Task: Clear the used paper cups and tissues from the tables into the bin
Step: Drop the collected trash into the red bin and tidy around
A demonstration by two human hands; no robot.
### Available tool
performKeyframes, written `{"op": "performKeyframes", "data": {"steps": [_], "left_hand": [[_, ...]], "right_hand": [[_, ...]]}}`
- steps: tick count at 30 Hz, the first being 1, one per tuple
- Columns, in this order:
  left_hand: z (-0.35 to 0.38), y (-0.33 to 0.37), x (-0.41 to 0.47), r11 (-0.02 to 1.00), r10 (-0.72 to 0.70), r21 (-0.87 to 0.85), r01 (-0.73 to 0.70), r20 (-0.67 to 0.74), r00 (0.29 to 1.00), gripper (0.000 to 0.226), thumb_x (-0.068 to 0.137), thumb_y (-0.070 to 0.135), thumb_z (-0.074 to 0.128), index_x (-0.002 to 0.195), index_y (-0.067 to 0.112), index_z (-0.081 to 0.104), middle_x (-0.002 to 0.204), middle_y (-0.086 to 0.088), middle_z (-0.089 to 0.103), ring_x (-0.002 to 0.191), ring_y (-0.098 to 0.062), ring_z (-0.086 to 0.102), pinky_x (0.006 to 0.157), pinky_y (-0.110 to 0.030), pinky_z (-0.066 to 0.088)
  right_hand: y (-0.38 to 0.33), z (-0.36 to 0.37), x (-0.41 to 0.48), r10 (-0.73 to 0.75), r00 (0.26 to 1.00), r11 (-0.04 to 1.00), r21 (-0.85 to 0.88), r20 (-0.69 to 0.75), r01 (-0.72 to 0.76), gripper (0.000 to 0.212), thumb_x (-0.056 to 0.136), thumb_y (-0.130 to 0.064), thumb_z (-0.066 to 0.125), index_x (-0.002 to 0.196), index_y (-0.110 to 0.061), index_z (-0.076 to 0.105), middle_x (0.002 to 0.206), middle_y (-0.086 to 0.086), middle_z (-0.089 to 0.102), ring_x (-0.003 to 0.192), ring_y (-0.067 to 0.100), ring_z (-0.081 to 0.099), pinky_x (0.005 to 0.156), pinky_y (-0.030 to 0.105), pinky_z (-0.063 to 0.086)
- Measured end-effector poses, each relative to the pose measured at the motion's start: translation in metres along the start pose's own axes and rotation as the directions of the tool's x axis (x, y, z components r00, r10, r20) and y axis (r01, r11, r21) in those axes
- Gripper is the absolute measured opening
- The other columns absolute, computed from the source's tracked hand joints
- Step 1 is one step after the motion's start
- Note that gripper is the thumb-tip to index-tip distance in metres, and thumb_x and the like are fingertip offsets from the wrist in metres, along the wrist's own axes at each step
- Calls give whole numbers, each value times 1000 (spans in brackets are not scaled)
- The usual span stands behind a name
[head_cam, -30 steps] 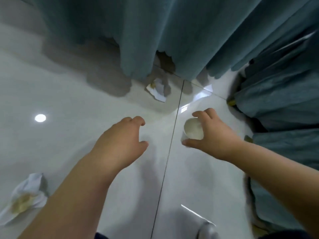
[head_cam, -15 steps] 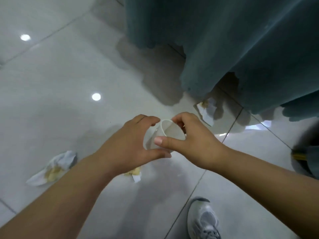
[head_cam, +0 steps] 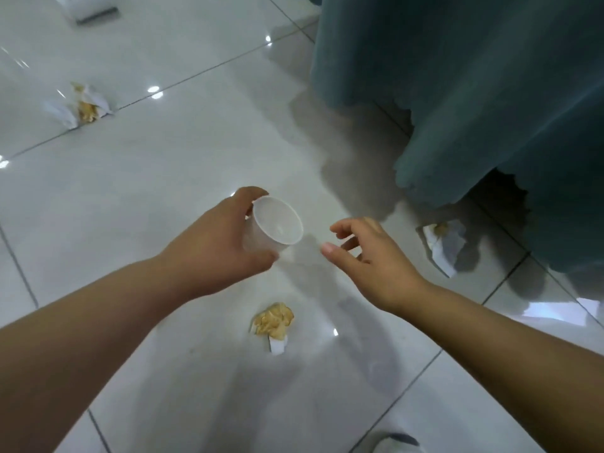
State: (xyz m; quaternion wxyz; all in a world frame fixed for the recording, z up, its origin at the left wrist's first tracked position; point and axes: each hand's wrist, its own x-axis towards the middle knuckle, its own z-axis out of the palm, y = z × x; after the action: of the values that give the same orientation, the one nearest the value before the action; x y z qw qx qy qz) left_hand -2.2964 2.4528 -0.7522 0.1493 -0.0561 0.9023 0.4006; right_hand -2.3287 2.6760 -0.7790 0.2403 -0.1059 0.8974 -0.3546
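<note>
- The left hand [head_cam: 222, 246] grips the cup [head_cam: 277, 223]; the right hand [head_cam: 369, 256] beside it is empty, fingers loose.
- The nearest tissue [head_cam: 274, 323] lies on the floor [head_cam: 163, 158] below, between the 2 wrists.

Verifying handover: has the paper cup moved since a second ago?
Yes. The paper cup went left, away from the tissue by the curtain, from the right hand into the left hand.

Bright, even light falls from above, and small white glints dot the glossy floor [head_cam: 163, 178] at far left. Soft grey shadows spread beside the teal cloth [head_cam: 474, 93] at right. Wide-lens distortion bends the edges, and detail is slightly soft.
</note>
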Motion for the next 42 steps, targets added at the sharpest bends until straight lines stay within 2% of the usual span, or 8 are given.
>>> {"op": "performKeyframes", "data": {"steps": [8, 20, 24, 29, 34, 37, 39, 42], "left_hand": [[41, 22, 3, 999, -8, 54, 5, 53, 999, 64, 70, 28, 80, 115, 36, 35, 103, 15, 53, 90, -7, 58, 77, -33, 49], [63, 24, -3, 997, 38, 56, -45, 117, 992, 65, 62, 37, 82, 102, 59, 36, 103, 22, 58, 90, 0, 59, 80, -35, 52], [61, 12, -13, 992, 21, 124, -37, 127, 992, 73, 58, 41, 83, 103, 67, 33, 102, 24, 58, 93, 0, 59, 81, -38, 54], [59, -6, -21, 972, 49, 214, -96, 215, 975, 75, 43, 93, 52, 109, 70, 25, 108, 30, 52, 97, 0, 59, 78, -31, 54], [58, -24, -19, 970, 78, 213, -118, 189, 979, 77, 58, 48, 81, 107, 70, 26, 108, 29, 50, 97, -3, 59, 82, -34, 53], [55, -34, -21, 972, 75, 207, -113, 184, 980, 73, 59, 45, 81, 104, 65, 26, 107, 28, 51, 98, -7, 59, 82, -37, 54], [53, -40, -23, 971, 83, 207, -116, 163, 983, 76, 60, 43, 82, 109, 59, 27, 107, 27, 52, 97, -7, 59, 82, -39, 54], [47, -49, -26, 973, 92, 197, -117, 135, 987, 74, 61, 43, 82, 112, 54, 29, 106, 25, 52, 97, -5, 59, 83, -36, 53]], "right_hand": [[125, -7, -13, 263, 962, 811, -525, -68, -259, 55, 94, -36, 52, 141, -15, 32, 141, 10, 33, 127, 29, 34, 103, 36, 35], [188, -30, 21, 476, 877, 706, -564, -69, -427, 85, 91, 1, 45, 150, -12, -15, 157, 13, -20, 145, 37, 1, 117, 45, 18], [190, -22, 19, 411, 908, 687, -627, -82, -368, 72, 91, -2, 46, 151, -8, 6, 154, 17, 15, 136, 36, 28, 106, 42, 34], [181, 8, 4, 114, 993, 711, -695, -32, -104, 46, 89, -6, 48, 135, -12, 42, 131, 11, 45, 111, 32, 50, 83, 37, 42], [158, 39, -10, -145, 982, 715, -673, 121, 188, 45, 69, -23, 78, 111, -17, 64, 101, 14, 58, 84, 35, 57, 64, 37, 42], [149, 38, -3, -7, 989, 698, -707, 148, 111, 71, 87, -49, 57, 147, -36, 21, 151, 14, 16, 132, 42, 22, 102, 50, 27], [150, 35, 3, 80, 985, 700, -712, 153, 54, 78, 90, -58, 46, 148, -42, -3, 158, 5, -16, 141, 43, -8, 112, 53, 11], [151, 36, 9, 148, 959, 738, -673, 243, 57, 71, 94, -50, 44, 148, -42, -2, 158, 0, -17, 143, 42, -12, 115, 51, 8]]}}
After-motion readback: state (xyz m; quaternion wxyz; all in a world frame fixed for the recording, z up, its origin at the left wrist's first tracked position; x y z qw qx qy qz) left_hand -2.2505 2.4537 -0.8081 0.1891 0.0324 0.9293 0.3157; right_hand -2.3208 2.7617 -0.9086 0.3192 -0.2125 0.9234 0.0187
